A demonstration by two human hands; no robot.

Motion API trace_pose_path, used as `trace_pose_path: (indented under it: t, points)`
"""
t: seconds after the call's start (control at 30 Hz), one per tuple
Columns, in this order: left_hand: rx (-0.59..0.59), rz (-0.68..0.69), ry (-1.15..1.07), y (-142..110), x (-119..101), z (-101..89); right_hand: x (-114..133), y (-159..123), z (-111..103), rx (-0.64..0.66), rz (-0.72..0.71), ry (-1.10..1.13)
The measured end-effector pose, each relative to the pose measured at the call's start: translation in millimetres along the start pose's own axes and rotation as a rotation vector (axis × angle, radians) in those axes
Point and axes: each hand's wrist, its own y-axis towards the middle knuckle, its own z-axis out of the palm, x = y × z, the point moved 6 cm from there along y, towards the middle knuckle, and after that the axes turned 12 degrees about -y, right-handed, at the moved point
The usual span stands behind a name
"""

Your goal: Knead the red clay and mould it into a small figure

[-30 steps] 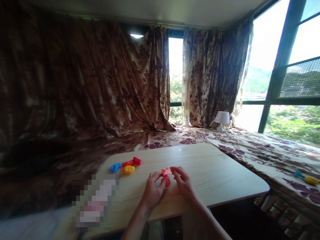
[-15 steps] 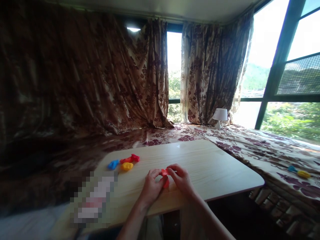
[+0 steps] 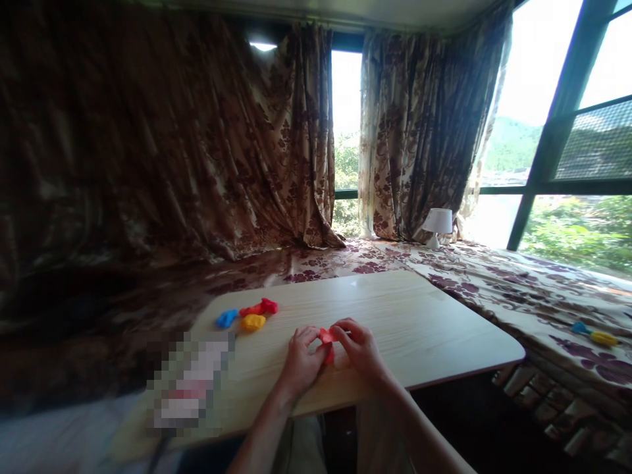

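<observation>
A small coral-red piece (image 3: 326,336), soft-looking like modelling clay or crumpled paper, is held up between both hands just above the table's near part. Its top flares out and a rounder lower part hangs beneath; the exact material is too small to tell. My left hand (image 3: 302,359) grips it from the left, thumb along its lower part. My right hand (image 3: 360,345) pinches its upper right edge between thumb and fingers. Farther left on the wooden tabletop (image 3: 395,316) lie a blue lump (image 3: 227,318), a red lump (image 3: 253,309) and a yellow lump (image 3: 253,322).
A blurred-out pixelated object (image 3: 190,388) lies at the table's left edge. On the flowered cover to the right are a blue piece (image 3: 581,328) and a yellow piece (image 3: 604,338). A white lamp (image 3: 438,221) stands by the curtains (image 3: 405,145).
My right hand has closed in from slightly apart and now pinches the red piece's upper edge. My left hand keeps its grip. The view has tilted down slightly.
</observation>
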Motion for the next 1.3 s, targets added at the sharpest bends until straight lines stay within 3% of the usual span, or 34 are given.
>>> trace_pose_path:
  t: [0.37, 0.63, 0.9, 1.3]
  points:
    - [0.031, -0.020, -0.004, 0.7, -5.0, 1.2, -0.3, -0.4, 0.0, 0.013, 0.008, -0.003]
    - [-0.026, -0.029, -0.033, 0.2, 3.6, -0.7, 0.6, 7.7, -1.3, 0.006, 0.048, -0.004]
    - [0.034, 0.024, -0.053, -0.1, -7.9, 0.4, 19.0, 18.9, 9.8, 0.227, 0.003, 0.015]
    - [0.027, 0.019, -0.081, -0.6, -8.0, 0.0, 17.4, 21.2, 14.0, 0.295, -0.007, 0.023]
